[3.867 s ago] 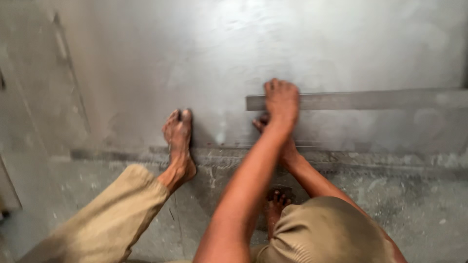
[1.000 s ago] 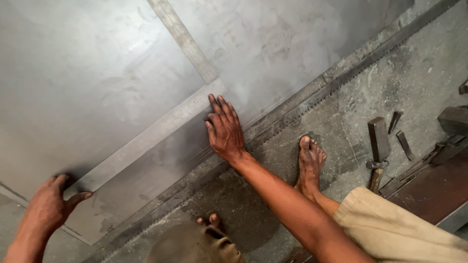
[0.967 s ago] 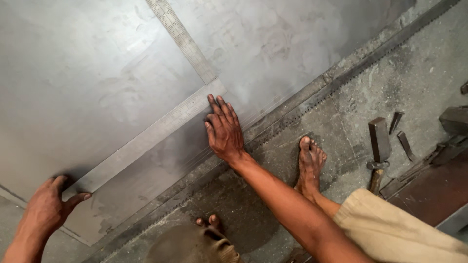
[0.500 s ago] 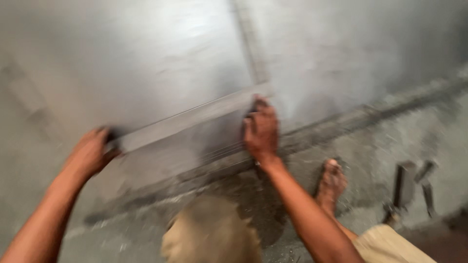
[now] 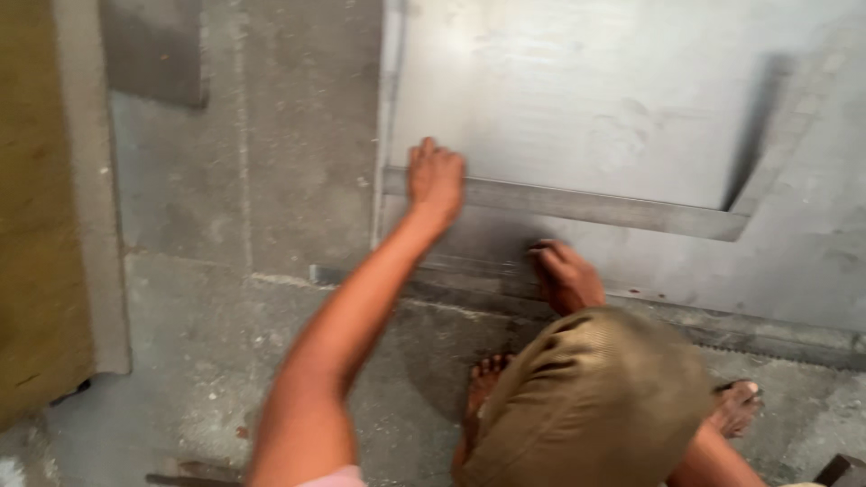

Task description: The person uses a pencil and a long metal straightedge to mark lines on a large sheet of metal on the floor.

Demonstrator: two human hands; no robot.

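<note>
The left hand (image 5: 436, 176) presses flat, fingers apparently closed, on the near end of a long metal straightedge (image 5: 595, 206) lying across the steel sheet (image 5: 577, 99), while the right hand (image 5: 564, 275), loosely curled, rests just below it.

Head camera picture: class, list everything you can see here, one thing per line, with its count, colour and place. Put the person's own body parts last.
Metal sheet: one, pale grey, flat on the floor, upper right.
Straightedge: one, grey, a long flat strip lying across the metal sheet.
Second flat strip: one, grey, meeting the straightedge's right end at an angle.
Concrete floor: grey, left and bottom.
Board: one, yellow-brown, along the left edge.
Left hand: one, pressing on the straightedge's left end.
Right hand: one, on the sheet's near edge, below the straightedge.
Knee: one, in olive-brown trousers, bottom centre.
Bare feet: two, on the concrete by the knee.
</note>
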